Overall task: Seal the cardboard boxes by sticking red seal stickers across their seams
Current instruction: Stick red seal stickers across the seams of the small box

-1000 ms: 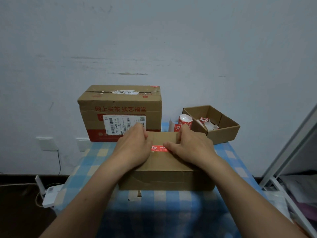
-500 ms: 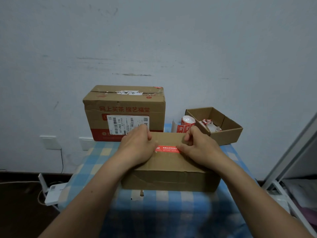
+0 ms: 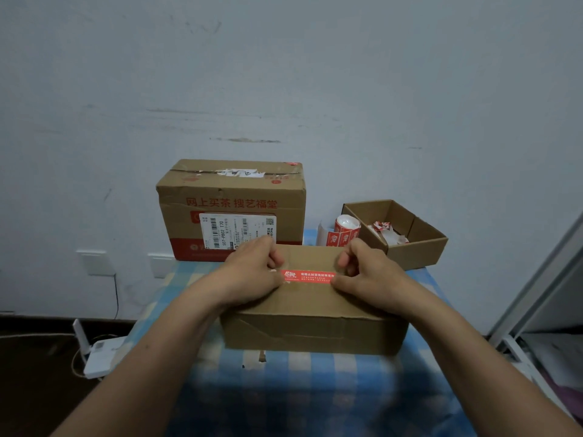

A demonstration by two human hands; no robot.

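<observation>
As thumbs press the red sticker [image 3: 309, 275] onto the box [image 3: 315, 329], left hand [image 3: 249, 275] and right hand [image 3: 369, 275] curl empty.

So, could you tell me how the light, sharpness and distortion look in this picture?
Head view: dim, bluish light, no glare; the red seal sticker and the closed box under it are fairly sharp, its small print unreadable; the checked tablecloth at the bottom edge is blurred; the wide-angle lens seems to slant the white frame at the right edge.
</observation>
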